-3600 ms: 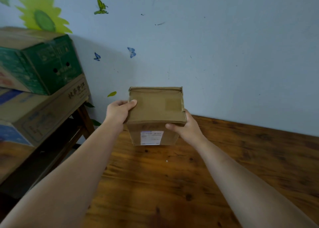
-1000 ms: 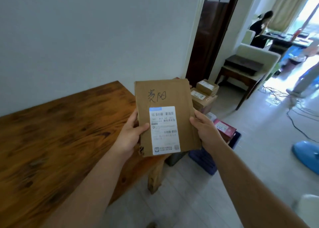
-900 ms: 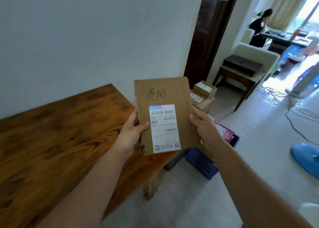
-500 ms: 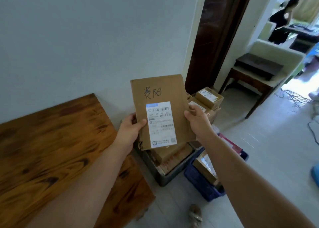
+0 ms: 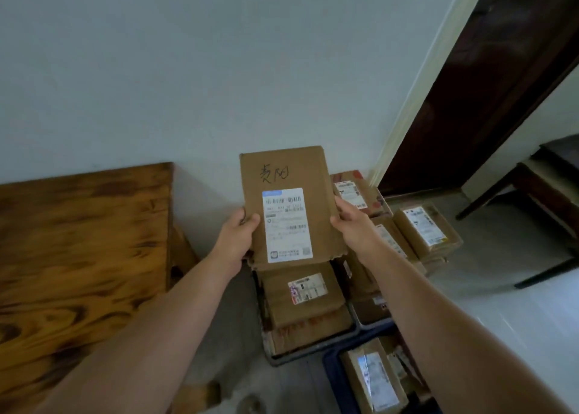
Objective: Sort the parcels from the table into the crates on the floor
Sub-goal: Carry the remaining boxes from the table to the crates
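Print on the parcel (image 5: pixel 291 207) blurs beyond reading; the blue crate (image 5: pixel 331 376) is cut off below.

handwritten 贵阳 on held parcel (image 5: pixel 318 191), white label (image 5: pixel 286 225) txt unreadable

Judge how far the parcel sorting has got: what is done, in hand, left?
Done: several parcels lie in the crates. In hand: left hand and right hand hold a flat parcel above them. Left: placing it; the table is only partly in view.
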